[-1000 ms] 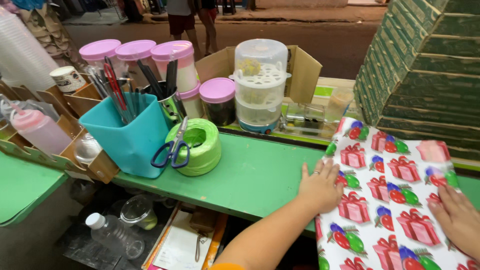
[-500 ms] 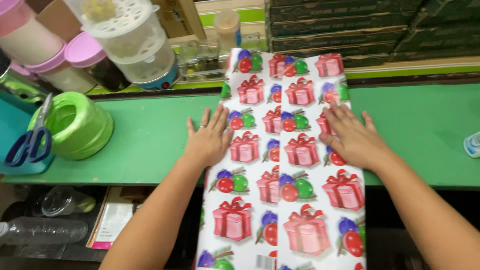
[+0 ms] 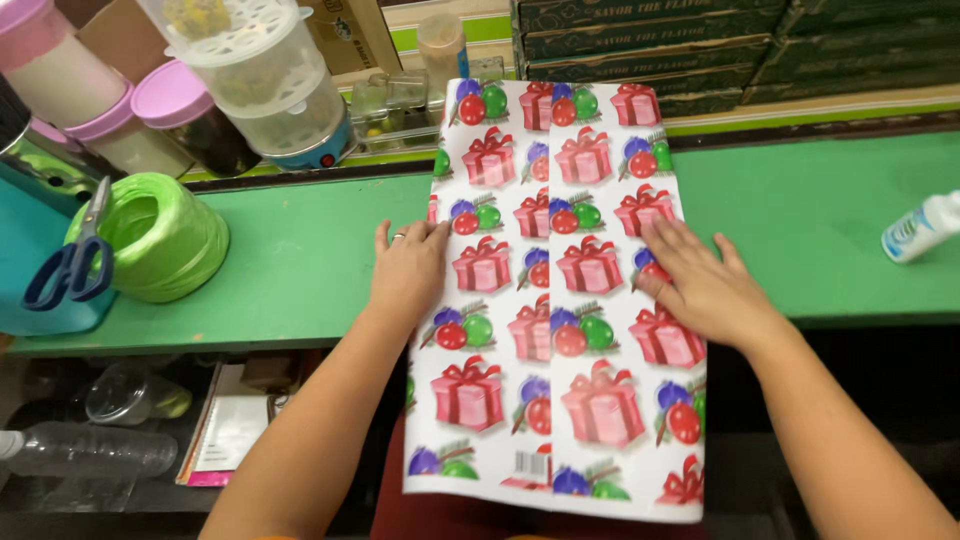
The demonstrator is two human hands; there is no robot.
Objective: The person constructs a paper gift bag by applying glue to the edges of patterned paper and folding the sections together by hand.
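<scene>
A sheet of white gift-wrap paper [image 3: 560, 300], printed with red presents and coloured baubles, lies across the green counter [image 3: 300, 270] and hangs over its front edge toward me. My left hand [image 3: 408, 268] rests flat on the paper's left edge, fingers together, a ring on one finger. My right hand [image 3: 700, 285] presses flat on the paper's right side with fingers spread. Neither hand grips anything. A centre crease or seam runs down the length of the paper.
A coil of green plastic string [image 3: 160, 235] sits at the left beside blue-handled scissors [image 3: 70, 265] on a teal bin. Pink-lidded jars [image 3: 170, 110] and a clear lidded container [image 3: 265, 80] stand behind. A small white bottle [image 3: 920, 228] lies at right. Dark stacked boxes [image 3: 740, 45] line the back.
The view has swung right and down, so the paper is centred now. Both hands have come to lie flat on the paper and slid a little down it toward me.
</scene>
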